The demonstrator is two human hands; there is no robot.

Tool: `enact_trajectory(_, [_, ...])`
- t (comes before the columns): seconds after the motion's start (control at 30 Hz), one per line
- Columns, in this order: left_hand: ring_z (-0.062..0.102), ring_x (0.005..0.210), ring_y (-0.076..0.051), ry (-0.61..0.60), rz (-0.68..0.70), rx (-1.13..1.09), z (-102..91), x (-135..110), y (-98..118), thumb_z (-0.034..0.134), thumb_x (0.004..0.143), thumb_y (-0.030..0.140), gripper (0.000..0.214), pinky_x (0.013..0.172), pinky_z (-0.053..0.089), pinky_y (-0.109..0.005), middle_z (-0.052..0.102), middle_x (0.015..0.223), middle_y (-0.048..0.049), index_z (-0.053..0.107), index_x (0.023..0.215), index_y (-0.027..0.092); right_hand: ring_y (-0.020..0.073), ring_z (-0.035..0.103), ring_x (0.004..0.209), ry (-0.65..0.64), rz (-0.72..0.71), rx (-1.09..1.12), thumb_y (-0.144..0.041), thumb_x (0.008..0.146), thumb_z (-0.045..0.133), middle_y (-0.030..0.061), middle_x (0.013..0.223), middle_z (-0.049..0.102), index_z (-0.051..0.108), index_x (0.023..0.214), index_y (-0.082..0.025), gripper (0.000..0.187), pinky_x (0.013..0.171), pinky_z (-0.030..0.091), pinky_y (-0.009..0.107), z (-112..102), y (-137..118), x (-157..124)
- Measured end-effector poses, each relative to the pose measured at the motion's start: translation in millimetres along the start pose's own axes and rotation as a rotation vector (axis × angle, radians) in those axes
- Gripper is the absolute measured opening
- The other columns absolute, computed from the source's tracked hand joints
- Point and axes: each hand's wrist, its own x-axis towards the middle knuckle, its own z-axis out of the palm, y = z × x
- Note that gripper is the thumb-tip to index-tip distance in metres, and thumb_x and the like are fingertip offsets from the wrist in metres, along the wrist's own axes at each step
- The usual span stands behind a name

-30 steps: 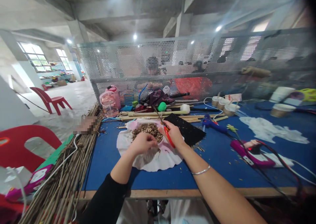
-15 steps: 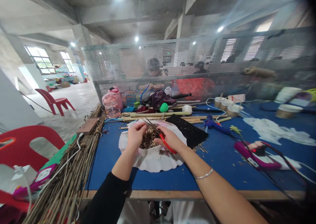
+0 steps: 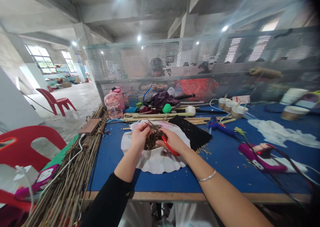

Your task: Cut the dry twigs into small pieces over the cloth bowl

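My right hand (image 3: 171, 140) grips red-handled scissors (image 3: 167, 145), whose blades point up and left toward my other hand. With its fingers pinched together, my left hand (image 3: 140, 135) is by the blade tips; what it holds is too small to make out. Below both hands lies a heap of brown dried plant bits (image 3: 152, 142), gathered on a white cloth (image 3: 160, 162) with a wavy edge. The cloth rests on a blue-topped table (image 3: 110, 173). Part of the heap is hidden by my fingers.
Bundled sticks (image 3: 72, 167) line the table's left side. Behind the cloth are a black sheet (image 3: 191, 132), a green ball (image 3: 166, 108) and bamboo rods (image 3: 160, 115). A glue gun (image 3: 220, 127), a purple power strip (image 3: 262, 158) and paper cups (image 3: 237, 112) stand right. Perforated metal panels (image 3: 140, 61) rise behind.
My left hand has moved very slightly, staying close to the scissor blades. The scissors stay in my right hand, and the view has shifted a little.
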Motion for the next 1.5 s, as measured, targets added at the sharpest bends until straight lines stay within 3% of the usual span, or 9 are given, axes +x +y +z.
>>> enact_trajectory(0.1, [0.040, 0.048, -0.004, 0.034, 0.019, 0.002, 2.2, -4, 5, 0.065, 0.060, 0.024, 0.063, 0.050, 0.030, -0.017, 0.050, 0.057, 0.0069, 0.051, 0.120, 0.012, 0.0242, 0.055, 0.099, 0.003, -0.018, 0.003, -0.042, 0.070, 0.065, 0.0116, 0.112, 0.059, 0.053, 0.116, -0.016, 0.054, 0.085, 0.042, 0.037, -1, -1, 0])
enact_trajectory(0.2, [0.041, 0.048, -0.004, 0.103, 0.035, 0.049, 4.3, -6, 9, 0.063, 0.058, 0.021, 0.074, 0.050, 0.030, -0.017, 0.053, 0.057, 0.0068, 0.042, 0.129, 0.010, 0.0242, 0.055, 0.098, -0.007, -0.021, -0.002, -0.041, 0.069, 0.067, 0.0122, 0.110, 0.059, 0.053, 0.116, -0.015, 0.055, 0.083, 0.043, 0.036, -2, -3, 0])
enact_trajectory(0.37, [0.045, 0.052, -0.005, 0.161, 0.120, 0.153, 5.6, -8, 10, 0.058, 0.059, 0.014, 0.072, 0.055, 0.034, -0.018, 0.056, 0.060, 0.0057, 0.042, 0.128, 0.009, 0.0236, 0.054, 0.094, -0.008, -0.041, -0.017, -0.042, 0.066, 0.069, 0.0126, 0.107, 0.058, 0.052, 0.117, -0.015, 0.060, 0.080, 0.043, 0.036, -1, -3, 0])
enact_trajectory(0.63, [0.051, 0.057, -0.007, 0.142, 0.179, 0.202, 5.6, -9, 5, 0.058, 0.061, 0.014, 0.063, 0.058, 0.038, -0.019, 0.060, 0.066, 0.0024, 0.047, 0.123, 0.011, 0.0213, 0.054, 0.088, 0.018, -0.056, 0.001, -0.044, 0.069, 0.067, 0.0113, 0.103, 0.060, 0.053, 0.117, -0.014, 0.058, 0.075, 0.043, 0.033, 2, -4, 0])
enact_trajectory(0.93, [0.050, 0.051, -0.007, 0.185, 0.150, 0.258, 4.1, -8, 9, 0.058, 0.061, 0.015, 0.052, 0.053, 0.036, -0.019, 0.057, 0.059, 0.0045, 0.048, 0.112, 0.011, 0.0145, 0.053, 0.061, -0.012, -0.032, 0.119, -0.044, 0.073, 0.063, 0.0009, 0.070, 0.062, 0.062, 0.100, -0.017, 0.038, 0.058, 0.042, 0.025, 1, -9, -1])
enact_trajectory(1.23, [0.049, 0.046, -0.009, 0.235, 0.070, 0.434, -6.3, -1, 2, 0.059, 0.060, 0.014, 0.051, 0.048, 0.033, -0.020, 0.059, 0.057, 0.0038, 0.046, 0.109, 0.012, 0.0151, 0.056, 0.058, -0.130, 0.057, 0.136, -0.048, 0.074, 0.059, 0.0006, 0.065, 0.063, 0.066, 0.093, -0.019, 0.036, 0.056, 0.045, 0.027, -4, -4, 0])
enact_trajectory(1.37, [0.049, 0.047, -0.011, 0.202, 0.064, 0.631, -22.3, 3, 5, 0.060, 0.065, 0.021, 0.021, 0.050, 0.033, -0.022, 0.056, 0.052, 0.0019, 0.060, 0.086, 0.016, 0.0147, 0.055, 0.052, -0.210, 0.040, 0.111, -0.049, 0.073, 0.059, 0.0003, 0.064, 0.063, 0.063, 0.105, -0.021, 0.042, 0.051, 0.043, 0.027, -15, -3, -4])
enact_trajectory(1.5, [0.053, 0.060, -0.015, 0.169, 0.171, 0.884, -38.0, 6, 12, 0.062, 0.066, 0.020, 0.003, 0.061, 0.037, -0.025, 0.061, 0.061, -0.0024, 0.065, 0.065, 0.019, 0.0160, 0.058, 0.055, -0.231, 0.007, 0.111, -0.051, 0.075, 0.058, 0.0018, 0.070, 0.065, 0.059, 0.112, -0.020, 0.048, 0.053, 0.045, 0.027, -23, 0, -4])
